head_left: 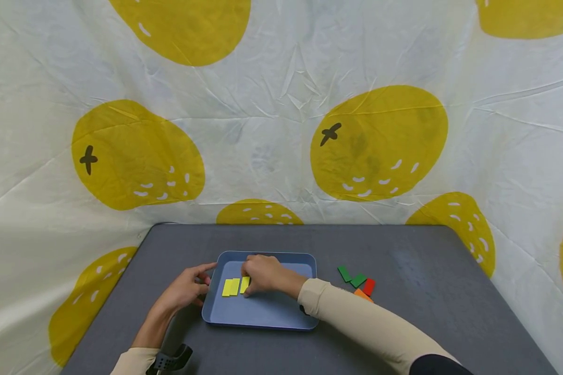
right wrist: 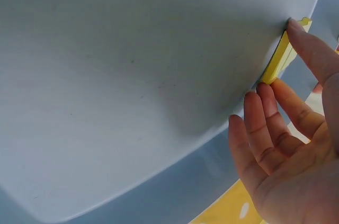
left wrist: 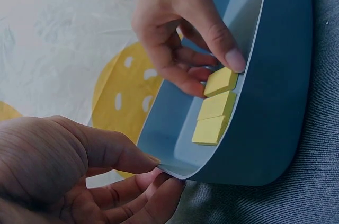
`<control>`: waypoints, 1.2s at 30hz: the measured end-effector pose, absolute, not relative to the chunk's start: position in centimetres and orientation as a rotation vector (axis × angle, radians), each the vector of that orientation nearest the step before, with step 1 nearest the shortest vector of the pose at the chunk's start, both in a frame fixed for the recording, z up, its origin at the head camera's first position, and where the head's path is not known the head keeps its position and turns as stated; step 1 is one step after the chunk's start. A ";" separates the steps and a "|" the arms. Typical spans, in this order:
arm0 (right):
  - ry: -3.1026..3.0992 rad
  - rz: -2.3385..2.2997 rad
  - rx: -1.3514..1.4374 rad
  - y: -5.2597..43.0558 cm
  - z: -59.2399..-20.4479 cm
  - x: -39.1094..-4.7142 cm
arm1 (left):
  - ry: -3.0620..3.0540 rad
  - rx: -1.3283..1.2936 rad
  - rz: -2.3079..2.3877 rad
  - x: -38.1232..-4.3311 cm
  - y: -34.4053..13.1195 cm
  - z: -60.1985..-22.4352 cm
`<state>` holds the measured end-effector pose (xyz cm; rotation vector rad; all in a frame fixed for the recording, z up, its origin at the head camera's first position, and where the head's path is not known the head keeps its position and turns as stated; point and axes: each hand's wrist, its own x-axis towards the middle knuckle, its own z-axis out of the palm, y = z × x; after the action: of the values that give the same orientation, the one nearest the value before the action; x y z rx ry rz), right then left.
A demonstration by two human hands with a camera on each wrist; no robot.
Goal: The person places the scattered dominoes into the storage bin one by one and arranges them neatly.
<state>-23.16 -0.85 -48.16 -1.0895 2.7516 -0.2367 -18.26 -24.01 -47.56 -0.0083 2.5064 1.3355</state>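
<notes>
A blue-grey tray lies on the table. My left hand is at its left end; in the left wrist view, thumb and fingers pinch the tray's rim. Inside the tray, my right hand pinches a thin yellow block between thumb and fingertips, thumb at the near end. Two more yellow blocks lie side by side just left of it, forming a short row with it. Seen from the right wrist, the pinched yellow block shows its long edge, and the remaining fingers extend beside it.
Right of the tray, two green blocks, a red block and an orange block lie loose on the dark grey table. The right forearm partly covers the orange. A lemon-print curtain hangs behind the table.
</notes>
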 end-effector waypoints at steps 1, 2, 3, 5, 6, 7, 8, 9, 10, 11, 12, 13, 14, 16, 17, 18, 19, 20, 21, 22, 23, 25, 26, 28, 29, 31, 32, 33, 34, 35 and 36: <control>2.748 -0.235 -1.086 -0.9 -48.1 -23.2 | 2.504 -0.008 1.337 -18.3 -24.0 -47.5; 2.746 -0.234 -1.085 -0.9 -48.0 -23.2 | 2.503 -0.007 1.336 -18.3 -24.0 -47.5; 2.742 -0.235 -1.084 -0.9 -48.0 -23.2 | 2.502 -0.005 1.337 -18.3 -24.0 -47.5; 2.736 -0.230 -1.088 -1.0 -47.9 -23.2 | 2.501 -0.004 1.336 -18.3 -24.0 -47.4; 2.733 -0.228 -1.094 -1.0 -47.9 -23.3 | 2.501 -0.004 1.334 -18.4 -24.0 -47.4; 2.731 -0.231 -1.098 -1.1 -48.0 -23.3 | 2.501 -0.005 1.333 -18.4 -24.0 -47.3; 2.727 -0.237 -1.102 -1.1 -48.0 -23.4 | 2.502 -0.006 1.330 -18.4 -24.0 -47.3; 2.722 -0.243 -1.106 -1.1 -48.0 -23.4 | 2.501 -0.008 1.330 -18.4 -24.0 -47.3; 2.717 -0.250 -1.111 -1.1 -48.1 -23.4 | 2.501 -0.009 1.328 -18.4 -24.0 -47.3; 2.713 -0.259 -1.113 -1.1 -48.1 -23.5 | 2.502 -0.010 1.325 -18.4 -24.0 -47.3; 2.710 -0.268 -1.115 -1.1 -48.1 -23.5 | 2.503 -0.011 1.323 -18.5 -24.0 -47.3; 2.705 -0.278 -1.115 -1.1 -48.1 -23.5 | 2.503 -0.012 1.321 -18.5 -24.0 -47.2; 2.700 -0.287 -1.114 -1.1 -48.0 -23.5 | 2.503 -0.011 1.320 -18.5 -24.0 -47.2; 2.694 -0.296 -1.115 -1.1 -47.9 -23.4 | 2.502 -0.011 1.317 -18.5 -24.0 -47.1; 2.691 -0.302 -1.114 -1.1 -47.8 -23.4 | 2.502 -0.012 1.316 -18.5 -24.0 -47.1; 2.686 -0.310 -1.115 -1.1 -47.7 -23.4 | 2.500 -0.012 1.316 -18.5 -24.0 -47.0; 2.682 -0.313 -1.117 -1.1 -47.7 -23.4 | 2.499 -0.012 1.315 -18.5 -24.0 -47.0; 2.678 -0.316 -1.120 -1.1 -47.6 -23.4 | 2.499 -0.012 1.312 -18.5 -24.0 -46.9; 2.674 -0.318 -1.122 -1.2 -47.6 -23.4 | 2.499 -0.014 1.310 -18.5 -24.0 -46.9; 2.671 -0.321 -1.122 -1.1 -47.6 -23.4 | 2.500 -0.012 1.308 -18.5 -24.0 -46.9; 2.669 -0.326 -1.120 -1.1 -47.6 -23.4 | 2.500 -0.012 1.308 -18.5 -23.9 -46.9; 2.668 -0.332 -1.115 -1.1 -47.7 -23.4 | 2.499 -0.010 1.308 -18.5 -23.9 -47.0; 2.668 -0.341 -1.107 -1.1 -47.7 -23.3 | 2.499 -0.009 1.308 -18.6 -23.9 -47.1; 2.677 -0.343 -1.095 -0.9 -47.7 -23.3 | 2.498 -0.005 1.308 -18.6 -23.9 -47.1; 2.681 -0.347 -1.088 -0.8 -47.6 -23.3 | 2.498 -0.002 1.310 -18.6 -23.9 -47.2; 2.691 -0.350 -1.079 -0.6 -47.3 -23.1 | 2.501 0.001 1.309 -18.5 -24.0 -47.2; 2.695 -0.352 -1.078 -0.4 -47.1 -23.1 | 2.501 0.003 1.310 -18.5 -24.0 -47.3; 2.698 -0.352 -1.080 -0.2 -46.8 -23.0 | 2.500 0.004 1.312 -18.5 -24.0 -47.3; 2.696 -0.362 -1.078 0.0 -46.5 -22.8 | 2.499 0.003 1.314 -18.5 -24.0 -47.3; 2.695 -0.375 -1.082 0.2 -46.3 -22.7 | 2.500 0.003 1.314 -18.5 -24.0 -47.3; 2.694 -0.386 -1.086 0.4 -46.0 -22.5 | 2.499 0.002 1.315 -18.4 -24.0 -47.3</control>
<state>-22.55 0.43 -45.97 -1.0856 2.6943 -0.3865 -18.44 -24.02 -47.33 0.0023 2.4995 1.3150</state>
